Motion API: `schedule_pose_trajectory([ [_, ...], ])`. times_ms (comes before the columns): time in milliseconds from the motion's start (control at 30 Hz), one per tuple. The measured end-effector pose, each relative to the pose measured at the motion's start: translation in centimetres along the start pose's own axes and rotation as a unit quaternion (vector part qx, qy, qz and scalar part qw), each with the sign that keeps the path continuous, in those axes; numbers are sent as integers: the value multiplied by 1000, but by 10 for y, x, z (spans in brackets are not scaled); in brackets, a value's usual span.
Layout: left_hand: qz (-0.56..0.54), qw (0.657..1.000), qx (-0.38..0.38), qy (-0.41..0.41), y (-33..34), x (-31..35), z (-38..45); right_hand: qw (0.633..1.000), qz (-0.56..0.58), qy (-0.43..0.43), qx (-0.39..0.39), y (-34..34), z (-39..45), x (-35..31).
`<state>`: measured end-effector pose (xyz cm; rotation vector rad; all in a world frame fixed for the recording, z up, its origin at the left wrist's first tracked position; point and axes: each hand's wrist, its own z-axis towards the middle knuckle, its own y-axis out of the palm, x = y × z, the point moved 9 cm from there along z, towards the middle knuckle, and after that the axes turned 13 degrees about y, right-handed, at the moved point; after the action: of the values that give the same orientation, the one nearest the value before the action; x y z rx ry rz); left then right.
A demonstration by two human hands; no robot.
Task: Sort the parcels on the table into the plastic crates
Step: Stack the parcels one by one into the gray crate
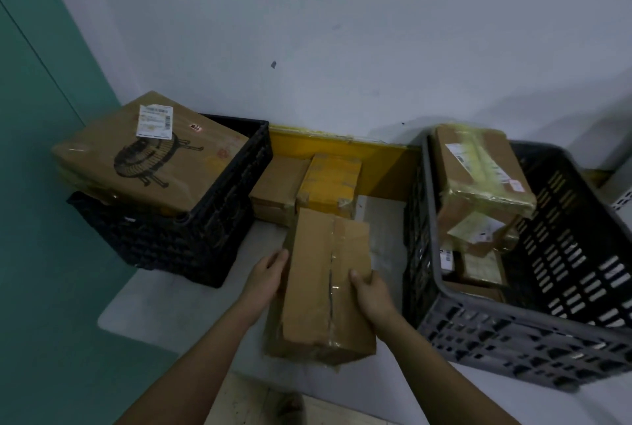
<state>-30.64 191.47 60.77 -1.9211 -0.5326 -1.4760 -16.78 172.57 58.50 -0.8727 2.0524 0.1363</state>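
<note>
No brand name or writing can be read anywhere: the white shipping label (154,122) on the large box (147,154) carries a barcode and lines too blurred to make out, and below it is a black printed drawing of a round ribbed shape with thin legs, plus small red marks that are illegible. That large box lies tilted across the top of the black crate (191,219) at the left. The taped carton (325,287) in the middle, plain brown with clear tape down its seam, sits between the two crates on the table (143,308); the left hand (266,276) presses its left side with fingers curved against it, and the right hand (371,291) grips its right edge, thumb on top. Behind it two smaller parcels (307,185) lie side by side, one wrapped in yellow tape. The grey crate (513,332) at the right holds several parcels, the top one (478,171) bound in yellowish tape with small unreadable labels. The table is pale grey, a yellow strip (342,147) runs along its back, the wall (342,31) is scuffed white, and a teal panel (41,116) stands at the left
</note>
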Motion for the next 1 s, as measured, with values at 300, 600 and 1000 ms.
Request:
schedule_pose_trajectory([
  [300, -27, 999, 21, 11, -32, 37, 5, 982, 173, -1, -79, -22, -14, -29],
  [600, -84, 992, 92, 16, -48, 51, 11, 991, 125, -25, -51, -31, -16, -58],
  [1000, -25, 956, 252, 146, -72, 110, 21, 976, 45, -166, -137, 7, -59, -131],
])
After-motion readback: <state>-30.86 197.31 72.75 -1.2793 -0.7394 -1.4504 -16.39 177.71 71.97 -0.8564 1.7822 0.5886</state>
